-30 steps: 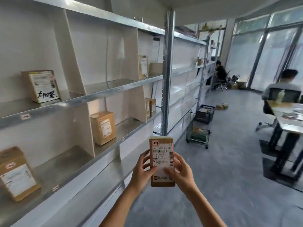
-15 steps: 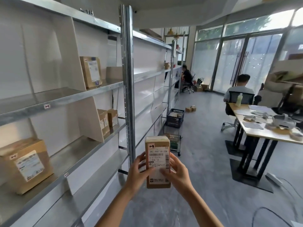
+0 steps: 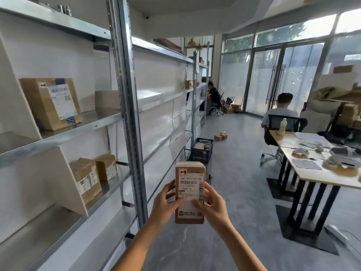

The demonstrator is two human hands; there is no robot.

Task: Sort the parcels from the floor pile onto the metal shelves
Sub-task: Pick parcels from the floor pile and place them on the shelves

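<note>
Fingers of both hands are curled round one slim brown parcel (image 3: 189, 192): the left hand (image 3: 165, 204) grips its left edge and the right hand (image 3: 214, 206) its right edge, with fingertips overlapping the white label. The parcel is held in the air in front of the person, over the floor, upright with its long axis vertical and its label toward the camera. The metal shelves (image 3: 82, 130) run along the person's left, so any placing goes leftward. The left hand is the nearer of the two to the shelf edges. The parcel would probably go in standing, like the large box (image 3: 48, 103) on the upper tier and the two small boxes (image 3: 86, 178) on the tier below. On the label the number 642 8431 00 036 can be read above a barcode. A second barcode runs down the right side, and a red-bordered sticker with a dark handwritten mark sits at the top left corner. The smaller print and the logo line at the bottom are too fine to read.
</note>
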